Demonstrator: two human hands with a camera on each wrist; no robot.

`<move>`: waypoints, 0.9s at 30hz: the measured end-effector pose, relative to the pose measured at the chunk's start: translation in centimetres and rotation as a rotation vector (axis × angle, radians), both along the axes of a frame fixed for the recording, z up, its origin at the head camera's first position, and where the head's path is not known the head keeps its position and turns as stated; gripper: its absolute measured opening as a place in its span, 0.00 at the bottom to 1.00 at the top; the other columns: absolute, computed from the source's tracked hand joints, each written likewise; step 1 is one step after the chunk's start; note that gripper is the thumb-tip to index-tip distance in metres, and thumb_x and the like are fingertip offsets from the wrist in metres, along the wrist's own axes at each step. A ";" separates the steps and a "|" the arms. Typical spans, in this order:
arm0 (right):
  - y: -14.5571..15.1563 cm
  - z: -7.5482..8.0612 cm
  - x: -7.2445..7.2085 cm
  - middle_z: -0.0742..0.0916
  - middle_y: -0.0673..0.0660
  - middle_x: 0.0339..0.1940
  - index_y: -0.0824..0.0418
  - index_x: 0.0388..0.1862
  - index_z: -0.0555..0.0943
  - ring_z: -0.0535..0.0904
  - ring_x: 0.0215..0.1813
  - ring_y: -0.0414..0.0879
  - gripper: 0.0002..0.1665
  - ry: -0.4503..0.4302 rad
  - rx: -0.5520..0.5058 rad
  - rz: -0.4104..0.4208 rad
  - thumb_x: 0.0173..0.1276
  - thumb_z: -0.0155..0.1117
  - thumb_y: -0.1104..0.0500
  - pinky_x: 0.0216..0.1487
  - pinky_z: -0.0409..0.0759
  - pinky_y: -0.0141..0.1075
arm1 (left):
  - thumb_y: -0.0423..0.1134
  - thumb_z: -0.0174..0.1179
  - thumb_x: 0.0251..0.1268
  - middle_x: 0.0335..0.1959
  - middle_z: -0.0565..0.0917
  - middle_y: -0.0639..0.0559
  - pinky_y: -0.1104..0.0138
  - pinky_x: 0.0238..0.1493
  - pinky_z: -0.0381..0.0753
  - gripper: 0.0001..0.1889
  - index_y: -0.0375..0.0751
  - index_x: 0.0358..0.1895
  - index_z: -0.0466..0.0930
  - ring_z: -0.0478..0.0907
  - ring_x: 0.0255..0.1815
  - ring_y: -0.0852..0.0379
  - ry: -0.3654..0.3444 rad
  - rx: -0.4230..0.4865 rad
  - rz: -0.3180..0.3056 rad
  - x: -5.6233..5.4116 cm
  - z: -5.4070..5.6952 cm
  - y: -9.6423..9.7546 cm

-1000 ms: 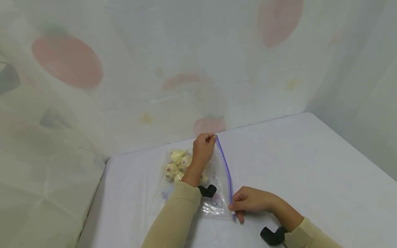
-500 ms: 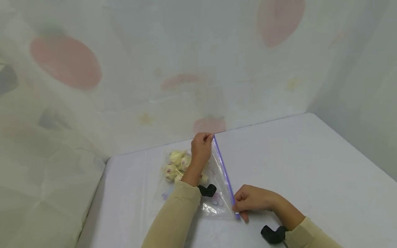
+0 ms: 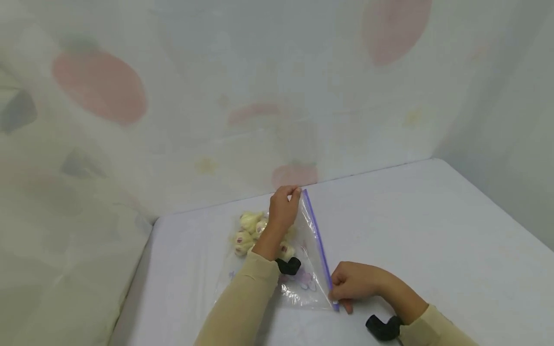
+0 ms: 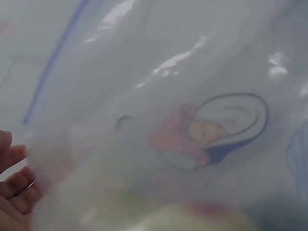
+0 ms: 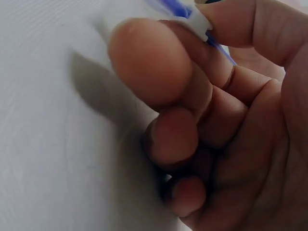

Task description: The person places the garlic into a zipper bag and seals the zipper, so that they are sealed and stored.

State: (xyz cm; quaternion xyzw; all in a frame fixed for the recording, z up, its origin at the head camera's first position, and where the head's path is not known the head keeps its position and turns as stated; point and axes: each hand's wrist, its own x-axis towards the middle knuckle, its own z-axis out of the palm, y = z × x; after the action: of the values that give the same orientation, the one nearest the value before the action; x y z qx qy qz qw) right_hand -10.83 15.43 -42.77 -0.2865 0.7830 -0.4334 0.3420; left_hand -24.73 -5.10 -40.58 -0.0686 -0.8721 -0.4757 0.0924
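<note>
A clear slider zip bag [image 3: 303,240] with a purple zip strip [image 3: 319,240] lies on the white table, holding several pale yellow round pieces [image 3: 244,238] with small reddish marks. At the strip's far end, my left hand [image 3: 283,206] pinches the bag's corner, its forearm crossing over the bag and hiding part of the contents. My right hand [image 3: 357,281] grips the near end. Between its thumb and forefinger, the right wrist view shows the white slider [image 5: 197,21], its other fingers curled. A coloured cartoon print [image 4: 207,130] shows on the plastic in the left wrist view.
A pale curtain [image 3: 259,86] with faded strawberry prints hangs behind the table [image 3: 411,230] and along its sides. Black wrist mounts [image 3: 384,328] stick out from both sleeves.
The purple strip has gone from slightly bowed to nearly straight. My right hand has shifted slightly right with the strip's near end, while my left hand stays at the far corner.
</note>
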 end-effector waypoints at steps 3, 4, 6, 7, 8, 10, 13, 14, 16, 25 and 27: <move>0.0 -0.2 -0.3 0.84 0.50 0.12 0.58 0.17 0.80 0.68 0.16 0.33 0.19 0.025 -0.007 -0.009 0.66 0.64 0.51 0.18 0.58 0.25 | 0.49 0.52 0.75 0.58 0.81 0.50 0.54 0.64 0.73 0.18 0.43 0.58 0.81 0.75 0.64 0.49 0.015 0.004 -0.023 0.3 1.0 -1.1; 0.0 -0.2 -0.5 0.85 0.50 0.13 0.57 0.17 0.80 0.67 0.16 0.33 0.20 0.034 -0.013 -0.012 0.67 0.63 0.50 0.18 0.58 0.25 | 0.49 0.52 0.75 0.60 0.80 0.49 0.53 0.66 0.72 0.18 0.44 0.59 0.80 0.73 0.65 0.49 0.018 0.005 -0.026 0.4 1.4 -1.7; 0.1 -0.3 -0.8 0.85 0.50 0.15 0.57 0.19 0.80 0.65 0.16 0.33 0.21 0.035 -0.030 -0.023 0.69 0.62 0.48 0.19 0.57 0.26 | 0.49 0.52 0.75 0.63 0.78 0.49 0.52 0.68 0.70 0.19 0.44 0.61 0.78 0.71 0.68 0.48 0.010 0.005 -0.019 0.7 2.0 -3.0; 0.1 -0.4 -1.0 0.86 0.50 0.15 0.57 0.19 0.81 0.65 0.16 0.33 0.21 0.039 -0.036 -0.032 0.70 0.61 0.47 0.19 0.57 0.26 | 0.49 0.52 0.75 0.64 0.77 0.49 0.52 0.68 0.69 0.20 0.44 0.62 0.77 0.70 0.68 0.48 0.005 0.000 -0.011 0.9 2.1 -3.9; 0.1 -0.4 -1.1 0.86 0.50 0.16 0.56 0.20 0.81 0.64 0.17 0.33 0.21 0.041 -0.041 -0.043 0.70 0.61 0.47 0.19 0.57 0.26 | 0.49 0.52 0.75 0.65 0.76 0.49 0.51 0.69 0.68 0.20 0.45 0.63 0.76 0.69 0.69 0.48 -0.008 -0.006 -0.001 1.1 2.3 -4.8; 0.1 -0.5 -1.4 0.86 0.51 0.17 0.57 0.21 0.81 0.65 0.17 0.33 0.21 0.045 -0.051 -0.074 0.71 0.61 0.47 0.20 0.59 0.26 | 0.50 0.52 0.75 0.66 0.74 0.48 0.50 0.70 0.67 0.21 0.45 0.65 0.75 0.67 0.70 0.47 -0.038 -0.017 0.027 1.5 2.3 -6.8; 0.1 -0.5 -1.7 0.86 0.51 0.18 0.59 0.23 0.80 0.67 0.19 0.35 0.20 0.054 -0.050 -0.131 0.71 0.61 0.47 0.21 0.62 0.26 | 0.51 0.52 0.74 0.67 0.72 0.45 0.46 0.69 0.67 0.23 0.45 0.67 0.72 0.67 0.70 0.44 -0.089 -0.034 0.087 2.3 1.7 -10.1; 0.1 -0.5 -1.7 0.86 0.52 0.18 0.59 0.23 0.80 0.68 0.19 0.36 0.20 0.055 -0.049 -0.146 0.71 0.61 0.48 0.21 0.64 0.26 | 0.51 0.53 0.74 0.68 0.71 0.45 0.45 0.68 0.67 0.24 0.45 0.67 0.71 0.66 0.70 0.44 -0.112 -0.036 0.112 2.6 1.4 -11.3; 0.2 -0.6 -1.9 0.86 0.53 0.19 0.61 0.23 0.79 0.70 0.20 0.37 0.21 0.053 -0.048 -0.168 0.71 0.61 0.48 0.22 0.66 0.27 | 0.50 0.53 0.74 0.68 0.71 0.43 0.44 0.66 0.69 0.25 0.43 0.68 0.70 0.67 0.69 0.42 -0.149 -0.040 0.156 3.3 0.6 -13.4; 0.9 -1.1 -2.6 0.82 0.55 0.18 0.61 0.28 0.76 0.71 0.18 0.42 0.19 -0.006 -0.052 -0.245 0.72 0.60 0.47 0.18 0.68 0.30 | 0.46 0.55 0.73 0.63 0.75 0.39 0.60 0.48 0.84 0.26 0.36 0.68 0.69 0.78 0.58 0.46 -0.439 0.189 0.237 5.9 -3.2 -19.0; 1.1 -1.2 -2.7 0.81 0.55 0.18 0.61 0.29 0.76 0.71 0.18 0.43 0.19 -0.009 -0.051 -0.261 0.72 0.60 0.47 0.18 0.68 0.30 | 0.46 0.57 0.72 0.57 0.80 0.39 0.63 0.43 0.85 0.24 0.35 0.65 0.72 0.81 0.52 0.48 -0.481 0.219 0.220 6.0 -3.5 -18.9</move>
State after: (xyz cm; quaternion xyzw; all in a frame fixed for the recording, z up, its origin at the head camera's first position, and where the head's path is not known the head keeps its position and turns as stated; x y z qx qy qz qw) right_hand -13.51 16.57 -43.94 -0.1891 0.8008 -0.4953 0.2788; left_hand -18.71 -24.02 -44.12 0.1517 -0.8146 -0.5567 -0.0591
